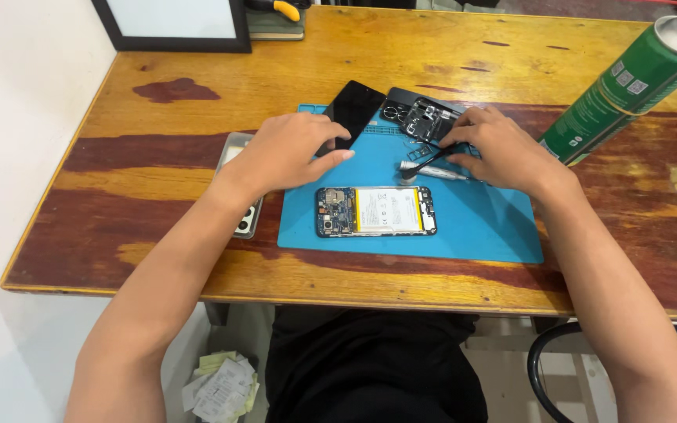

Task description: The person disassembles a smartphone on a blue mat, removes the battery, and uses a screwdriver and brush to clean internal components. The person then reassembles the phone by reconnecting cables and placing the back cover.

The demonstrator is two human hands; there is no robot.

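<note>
Right-hand fingers (457, 143) pinch black tweezers (432, 159) just beside a screwdriver (432, 171); left-hand fingers (331, 157), spread, press a black screen panel (352, 110). Below both, the opened phone (375, 211), back already off and battery exposed, lies on a blue mat (479, 227), apparently mid-disassembly.

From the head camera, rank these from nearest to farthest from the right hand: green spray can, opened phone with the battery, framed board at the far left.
From the right hand:
1. Green spray can, just right.
2. Opened phone, lower left on the mat.
3. Framed board, far-left table edge.
</note>
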